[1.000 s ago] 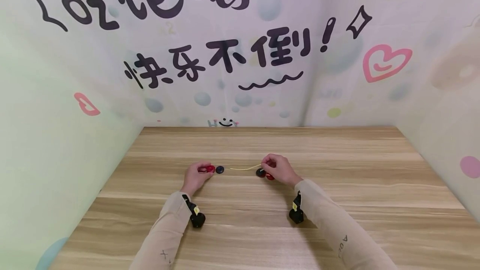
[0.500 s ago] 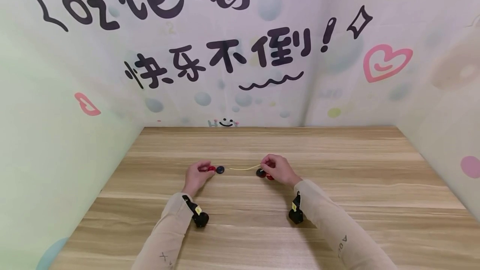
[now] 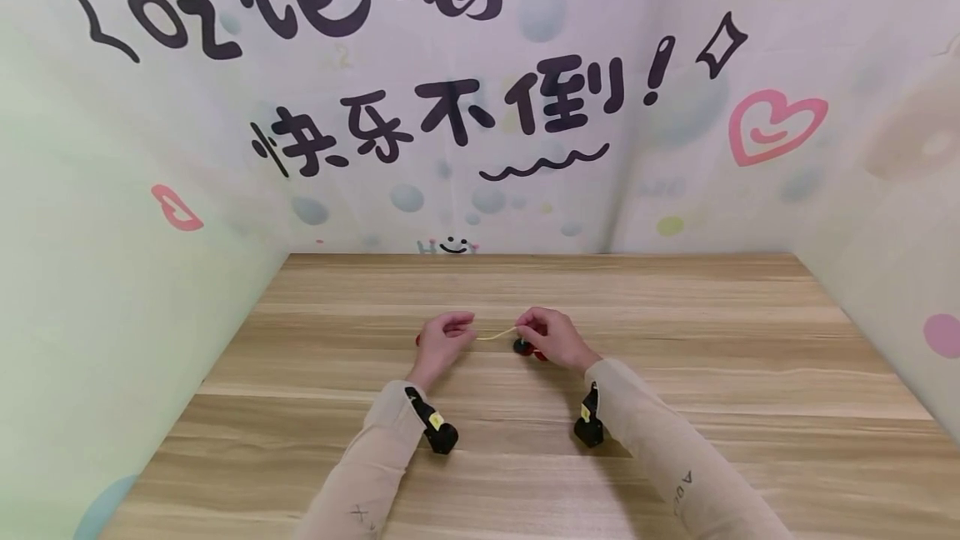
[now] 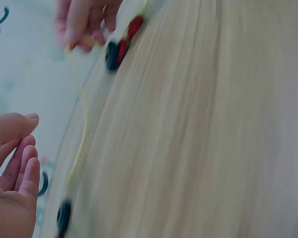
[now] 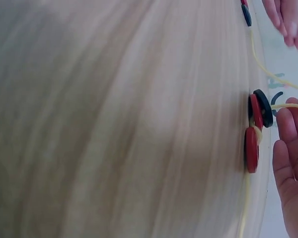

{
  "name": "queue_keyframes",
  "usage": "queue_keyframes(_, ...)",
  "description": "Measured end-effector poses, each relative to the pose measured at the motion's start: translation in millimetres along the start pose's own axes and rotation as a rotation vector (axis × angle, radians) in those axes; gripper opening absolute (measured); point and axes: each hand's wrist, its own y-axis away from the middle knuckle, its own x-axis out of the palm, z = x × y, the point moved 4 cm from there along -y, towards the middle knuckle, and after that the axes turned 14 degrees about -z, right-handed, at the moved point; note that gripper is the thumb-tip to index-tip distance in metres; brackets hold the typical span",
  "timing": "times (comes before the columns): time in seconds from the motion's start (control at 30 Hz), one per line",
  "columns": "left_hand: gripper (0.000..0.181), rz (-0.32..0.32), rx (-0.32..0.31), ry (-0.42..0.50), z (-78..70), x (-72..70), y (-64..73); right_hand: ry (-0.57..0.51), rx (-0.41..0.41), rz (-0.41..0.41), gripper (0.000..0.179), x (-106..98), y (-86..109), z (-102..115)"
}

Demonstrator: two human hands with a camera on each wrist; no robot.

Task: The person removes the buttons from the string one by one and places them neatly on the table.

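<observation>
A thin yellow string (image 3: 495, 337) runs between the two hands, its near-right part pinched between the thumb and fingertips of my right hand (image 3: 551, 336). Under that hand lie black and red discs, like large buttons; the right wrist view shows a black disc (image 5: 263, 108) and a red disc (image 5: 252, 148) threaded on the string. My left hand (image 3: 444, 340) hovers with fingers loosely bent beside the string, nothing gripped. Below it, in the left wrist view, another black disc (image 4: 64, 218) lies by the string's far end. A red disc (image 3: 418, 340) peeks out left of the hand, mostly hidden.
The wood-grain table (image 3: 495, 473) meets a printed backdrop (image 3: 480, 198) at its back edge, with pale walls at both sides. A black camera (image 3: 441, 437) hangs from the left wrist and another black camera (image 3: 589, 430) from the right wrist.
My left hand has left the red disc at the left and moved right, over the black disc toward the string. My right hand keeps its pinch on the string, shifted slightly left.
</observation>
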Motion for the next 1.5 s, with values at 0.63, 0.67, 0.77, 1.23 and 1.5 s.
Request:
queue_keyframes(0.63, 0.016, 0.221, 0.077, -0.195, -4.6, 39.2, 4.7, -0.020, -0.069, 0.008, 0.007, -1, -1.8, 2)
queue_keyframes(0.67, 0.016, 0.222, 0.060, -0.185, -6.5, 38.3, 4.4, -0.016, -0.070, 0.007, 0.006, 0, -1.9, 3)
queue_keyframes(0.77, 0.016, 0.215, 0.020, -0.156, -12.7, 36.2, 3.0, -0.001, -0.069, 0.017, 0.005, 1, -2.6, 3)
queue_keyframes(1.23, 0.014, 0.187, 0.013, -0.122, -14.9, 22.0, -3.6, 0.030, -0.107, 0.059, 0.006, 8, -3.3, -2)
queue_keyframes(1.5, 0.018, 0.149, 0.048, -0.104, -11.1, 18.8, -7.9, 0.036, -0.074, 0.036, 0.005, 5, -3.5, 1)
